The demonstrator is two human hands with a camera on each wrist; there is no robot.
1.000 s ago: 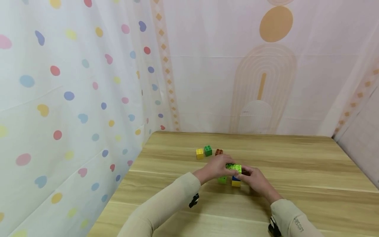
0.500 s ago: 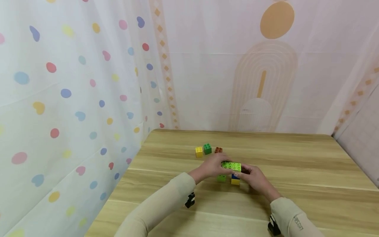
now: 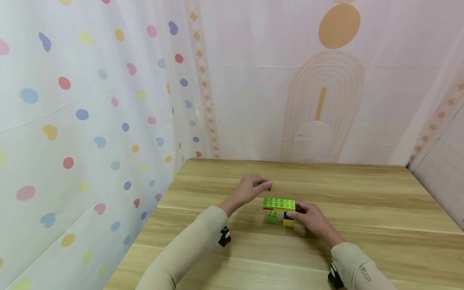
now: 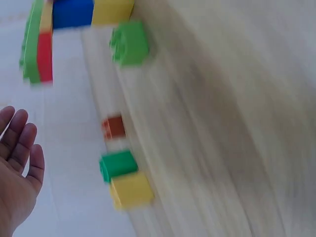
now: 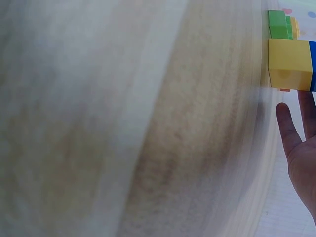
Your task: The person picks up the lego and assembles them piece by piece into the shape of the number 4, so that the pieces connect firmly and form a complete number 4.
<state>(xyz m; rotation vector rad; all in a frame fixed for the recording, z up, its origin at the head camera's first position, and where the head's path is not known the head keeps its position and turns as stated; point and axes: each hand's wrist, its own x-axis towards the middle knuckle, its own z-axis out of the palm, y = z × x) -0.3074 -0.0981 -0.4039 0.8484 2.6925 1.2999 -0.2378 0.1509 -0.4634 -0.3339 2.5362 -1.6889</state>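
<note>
My right hand (image 3: 312,219) pinches a joined brick structure at its right end, thumb in front and fingers behind. Light green bricks (image 3: 277,202) form its top; a blue brick (image 3: 287,216) and a yellow brick (image 3: 288,222) stand below their right end. Under the overhanging left end is a red brick (image 4: 45,57). A separate green brick (image 3: 272,216) sits beneath that overhang. My left hand (image 3: 249,190), fingers loosely bent and holding nothing visible, hovers over a dark green brick (image 4: 119,165), a loose yellow brick (image 4: 133,191) and a reddish-brown brick (image 4: 116,126), mostly hiding them in the head view.
Everything lies on a wooden table (image 3: 362,201). A dotted curtain (image 3: 90,141) hangs along its left side, and a pale patterned curtain (image 3: 250,100) hangs behind the far edge.
My left hand has let go of the structure's left end and moved left and away to the loose bricks at the back. The right hand keeps its hold in nearly the same place.
</note>
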